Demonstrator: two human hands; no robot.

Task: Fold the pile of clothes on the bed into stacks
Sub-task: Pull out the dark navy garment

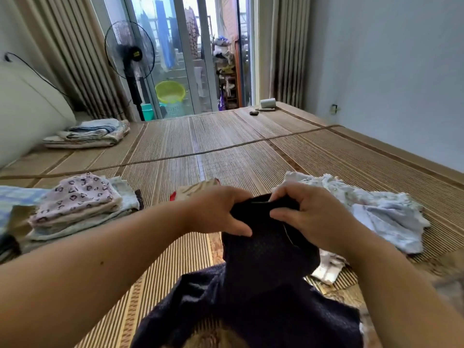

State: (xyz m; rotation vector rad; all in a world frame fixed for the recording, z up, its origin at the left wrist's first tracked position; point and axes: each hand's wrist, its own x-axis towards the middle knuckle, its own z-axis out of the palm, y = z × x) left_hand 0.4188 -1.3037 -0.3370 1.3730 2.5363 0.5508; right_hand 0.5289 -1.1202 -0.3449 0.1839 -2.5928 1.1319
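On the bed mat (226, 151) a folded stack (77, 204) lies at the left, then the left hand (218, 209) and the right hand (308, 214) each keep a closed grip on the top edge of a dark garment (263, 267), whose lower part is cut off by the frame, and loose pale clothes (376, 209) lie at the right.

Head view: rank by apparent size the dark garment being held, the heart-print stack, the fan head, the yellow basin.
1. dark garment (nearest camera, so exaggerated)
2. heart-print stack
3. fan head
4. yellow basin
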